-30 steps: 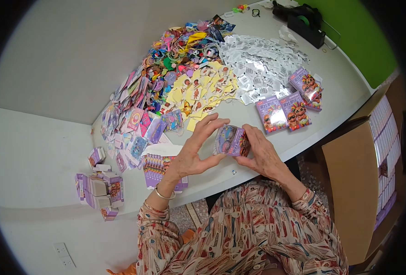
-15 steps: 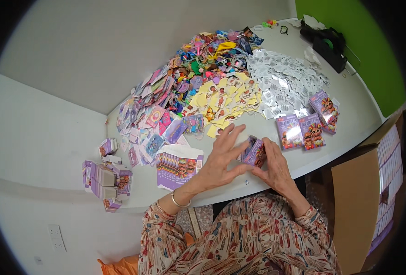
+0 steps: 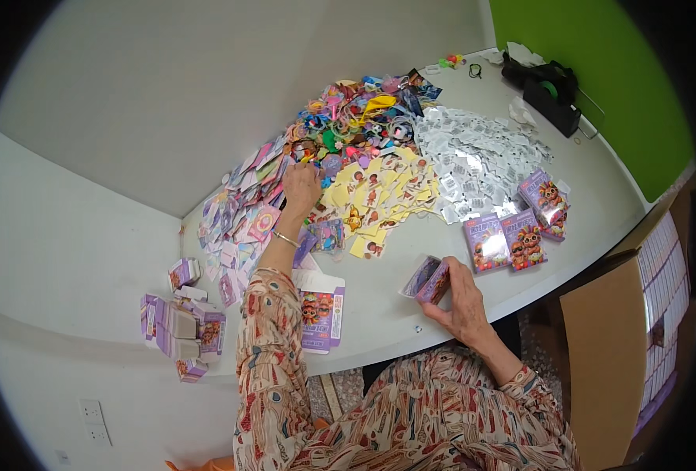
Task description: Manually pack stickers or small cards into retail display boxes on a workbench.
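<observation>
Four lettered purple cartons at one o'clock of right hand, half-curled, gripping open purple box. Left hand, ten o'clock, at trinket pile; grip unclear.

table lies free between flattened cartons and box, yellow cards blocking beyond.

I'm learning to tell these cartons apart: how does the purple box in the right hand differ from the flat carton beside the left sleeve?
The purple box is folded into a solid shape, while the flat carton lies flattened. The purple box is held by the right hand; the flat carton lies on the table, partly hidden by the left sleeve. Both carry colourful print on purple.
</observation>
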A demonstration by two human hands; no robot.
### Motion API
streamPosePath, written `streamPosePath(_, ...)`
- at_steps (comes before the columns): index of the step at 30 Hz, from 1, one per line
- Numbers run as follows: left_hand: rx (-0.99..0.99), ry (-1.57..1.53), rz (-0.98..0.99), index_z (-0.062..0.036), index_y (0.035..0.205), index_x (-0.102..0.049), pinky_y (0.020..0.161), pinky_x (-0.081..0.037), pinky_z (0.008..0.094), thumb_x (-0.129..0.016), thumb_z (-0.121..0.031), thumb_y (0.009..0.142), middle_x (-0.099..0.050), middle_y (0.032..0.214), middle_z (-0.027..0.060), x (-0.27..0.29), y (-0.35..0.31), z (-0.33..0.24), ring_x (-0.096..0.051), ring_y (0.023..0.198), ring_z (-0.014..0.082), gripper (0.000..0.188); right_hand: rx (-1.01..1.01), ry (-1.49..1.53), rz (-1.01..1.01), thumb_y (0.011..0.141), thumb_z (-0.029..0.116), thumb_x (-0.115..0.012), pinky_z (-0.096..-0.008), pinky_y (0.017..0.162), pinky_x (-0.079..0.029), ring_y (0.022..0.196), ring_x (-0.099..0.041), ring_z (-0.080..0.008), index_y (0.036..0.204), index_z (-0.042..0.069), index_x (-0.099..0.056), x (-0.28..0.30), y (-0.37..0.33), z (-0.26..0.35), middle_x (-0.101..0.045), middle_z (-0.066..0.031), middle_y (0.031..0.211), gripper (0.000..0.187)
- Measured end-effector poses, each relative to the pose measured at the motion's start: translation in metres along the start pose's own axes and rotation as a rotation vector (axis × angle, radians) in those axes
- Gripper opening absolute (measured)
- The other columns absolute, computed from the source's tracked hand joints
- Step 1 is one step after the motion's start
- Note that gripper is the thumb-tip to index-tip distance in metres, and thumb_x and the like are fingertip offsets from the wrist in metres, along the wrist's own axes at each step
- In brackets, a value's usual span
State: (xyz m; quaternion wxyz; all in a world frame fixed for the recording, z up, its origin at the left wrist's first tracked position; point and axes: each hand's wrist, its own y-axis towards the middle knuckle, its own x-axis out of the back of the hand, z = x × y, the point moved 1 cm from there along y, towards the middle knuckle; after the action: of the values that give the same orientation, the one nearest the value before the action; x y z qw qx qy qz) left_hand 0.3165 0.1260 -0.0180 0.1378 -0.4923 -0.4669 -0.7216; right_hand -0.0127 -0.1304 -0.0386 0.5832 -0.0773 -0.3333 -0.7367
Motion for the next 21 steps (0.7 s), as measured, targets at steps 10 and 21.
streamPosePath(10, 0.094, 0.095, -0.205, -0.0012, 0.082, -0.067, 0.074, -0.047, 0.0422, -0.071, -0.02, 0.076, -0.063, 0.086, 0.0133, -0.005, 0.001, 0.013, -0.058, 0.086, 0.0318, 0.02, 0.001, -0.023, 0.0, 0.067, 0.017, -0.082, -0.0405, 0.082, -0.048, 0.098, -0.054, -0.0354, 0.129, -0.001, -0.037, -0.001, -0.002, -0.001, -0.052, -0.0189, 0.108, 0.078)
streamPosePath(21, 0.382, -0.708, 0.042, 0.0019, 0.092, -0.07, 0.057, -0.042, 0.0235, -0.066, -0.015, 0.088, -0.063, 0.072, 0.0029, 0.083, 0.002, -0.066, -0.053, 0.061, 0.0087, 0.018, -0.027, -0.085, 0.006, 0.063, 0.019, -0.084, -0.0414, 0.087, -0.048, 0.105, -0.052, -0.0394, 0.135, -0.004, -0.032, 0.0, 0.002, -0.002, -0.051, -0.0227, 0.119, 0.091)
